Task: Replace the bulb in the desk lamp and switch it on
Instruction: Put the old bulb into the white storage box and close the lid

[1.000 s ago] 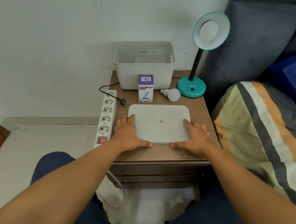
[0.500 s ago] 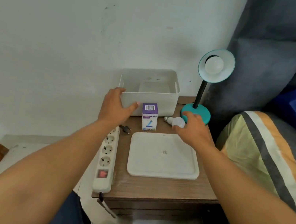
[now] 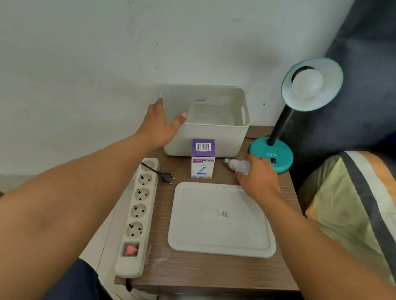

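A teal desk lamp (image 3: 272, 155) stands at the back right of the wooden bedside table (image 3: 215, 270), with a white bulb (image 3: 307, 82) in its shade. A loose white bulb (image 3: 236, 165) lies on the table by the lamp's base, its screw cap pointing left. My right hand (image 3: 258, 180) is closed around that bulb's round end. My left hand (image 3: 162, 125) grips the front left corner of the white plastic bin (image 3: 216, 137). A purple and white bulb box (image 3: 202, 158) stands upright in front of the bin. The lamp's black plug (image 3: 167, 176) lies unplugged beside the power strip (image 3: 139, 214).
A flat white lid (image 3: 222, 220) lies on the table's near half. The power strip runs along the table's left edge, its red switch near me. A white wall is behind; a bed with a striped pillow (image 3: 367, 216) and a grey headboard are to the right.
Both hands left the white lid and reached back: the left took the bin's corner, the right closed on the loose bulb. The camera view shifted upward.
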